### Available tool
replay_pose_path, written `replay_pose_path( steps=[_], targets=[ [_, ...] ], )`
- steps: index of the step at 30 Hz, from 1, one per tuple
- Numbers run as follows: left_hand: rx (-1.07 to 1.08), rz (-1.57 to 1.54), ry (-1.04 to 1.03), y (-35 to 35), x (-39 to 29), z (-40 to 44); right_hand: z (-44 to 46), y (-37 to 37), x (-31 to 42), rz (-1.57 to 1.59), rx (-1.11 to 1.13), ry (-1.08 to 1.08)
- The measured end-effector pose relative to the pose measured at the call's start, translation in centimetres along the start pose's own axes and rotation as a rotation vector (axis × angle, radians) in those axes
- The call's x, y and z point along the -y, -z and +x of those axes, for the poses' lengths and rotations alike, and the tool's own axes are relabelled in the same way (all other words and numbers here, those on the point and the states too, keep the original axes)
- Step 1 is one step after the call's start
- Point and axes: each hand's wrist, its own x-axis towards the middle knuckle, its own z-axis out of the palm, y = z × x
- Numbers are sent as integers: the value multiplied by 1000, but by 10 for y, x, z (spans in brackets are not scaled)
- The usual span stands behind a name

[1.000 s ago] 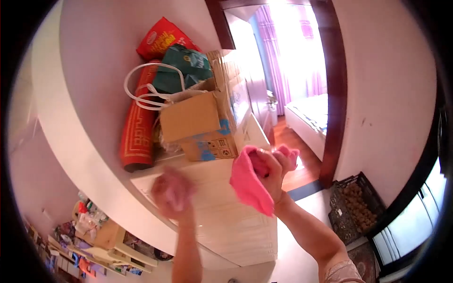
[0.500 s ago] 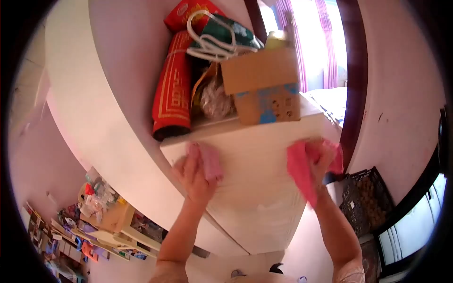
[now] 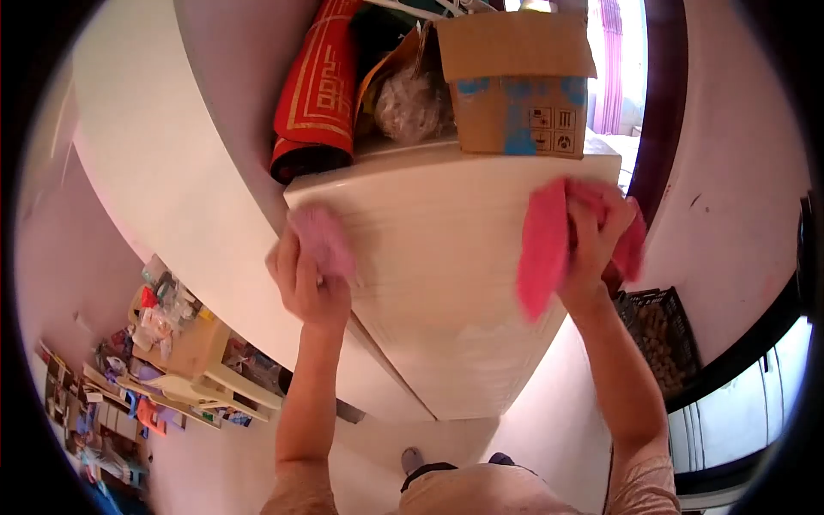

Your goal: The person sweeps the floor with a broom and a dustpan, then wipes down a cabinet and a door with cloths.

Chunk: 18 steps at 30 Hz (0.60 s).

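Note:
A tall white appliance (image 3: 438, 283), which looks like a refrigerator, stands in front of me. At the upper left edge of its front, my left hand (image 3: 302, 283) is closed on a pale pink cloth (image 3: 324, 242). By the upper right edge, my right hand (image 3: 594, 249) grips a bright pink cloth (image 3: 542, 249) that hangs down past the fingers. Both cloths lie at or against the front surface; exact contact is hard to make out.
On top of the appliance are a red roll with gold lettering (image 3: 319, 90), a crumpled clear plastic bag (image 3: 408, 105) and a cardboard box (image 3: 519, 112). A black crate (image 3: 665, 339) stands at the right wall. To the left is a cluttered wooden table (image 3: 202, 352).
My left hand and its cloth have moved left to the appliance's edge. The right hand stays near the right edge. The view has tilted downward, showing my feet.

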Motion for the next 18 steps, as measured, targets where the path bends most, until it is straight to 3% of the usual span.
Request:
replay_pose_path(
  steps=[2, 3, 4, 5, 6, 7, 8, 10, 12, 14, 16, 18],
  targets=[
    [-10, -26, 92, -13, -19, 5, -6, -14, 22, 60, 21, -53],
    [82, -91, 47, -16, -27, -12, -18, -17, 24, 115, 41, -100],
    [170, -158, -4, -17, -34, -45, -81, -32, 22, 504, 167, -388],
    [420, -365, 137, -26, -45, -85, -106, -18, 30, 416, 547, -234],
    [527, -116, 78, -20, -64, -141, -160, -21, 44, 223, 669, -181],
    [412, -233, -135, -19, -67, -182, -204, -6, 53, 273, 687, -139],
    [441, -356, -18, -9, -72, -221, -245, 7, 50, 264, 774, -13],
    [598, -456, 208, 11, -66, -233, -254, 34, 36, 258, 898, 24],
    [971, -601, 583, 19, -32, -195, -209, 31, 19, 313, 1118, -668],
    [661, -797, 347, 21, 5, -151, -147, 38, 10, 453, 673, -886],
    [180, -14, 47, 19, -16, -106, -126, 25, 3, 151, 195, -320],
    [231, -22, 56, 22, -14, -133, -140, 19, 8, 130, 227, -419]
  ],
)
